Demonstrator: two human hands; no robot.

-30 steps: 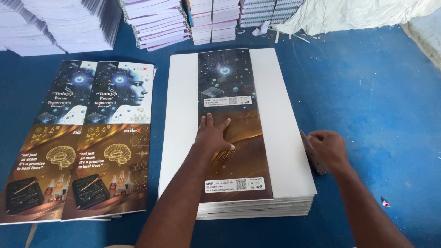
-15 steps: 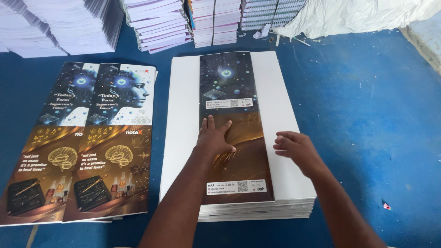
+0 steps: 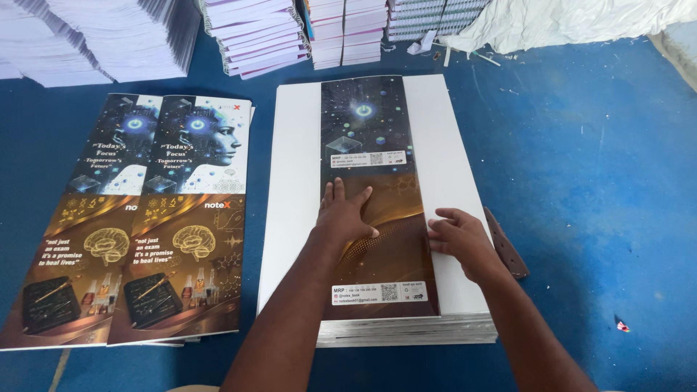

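Observation:
A thick stack of white sheets (image 3: pixel 294 189) lies on the blue floor in front of me. On top of it rests a long folded printed cover (image 3: pixel 367 138), dark blue at the far end and gold-brown at the near end. My left hand (image 3: pixel 343 216) presses flat on the middle of that cover, fingers spread. My right hand (image 3: pixel 459 239) rests at the cover's right edge, fingertips touching the fold line, holding nothing.
A pile of flat printed covers (image 3: pixel 145 232) lies to the left. Stacks of bound notebooks (image 3: pixel 254 33) line the far edge, with crumpled white cloth (image 3: pixel 581 22) at the far right. A dark brown flat tool (image 3: pixel 504 243) lies beside the stack's right side.
My right hand has moved left from the stack's right edge, near the brown tool, onto the stack to the cover's right edge. My left hand has stayed pressed on the cover.

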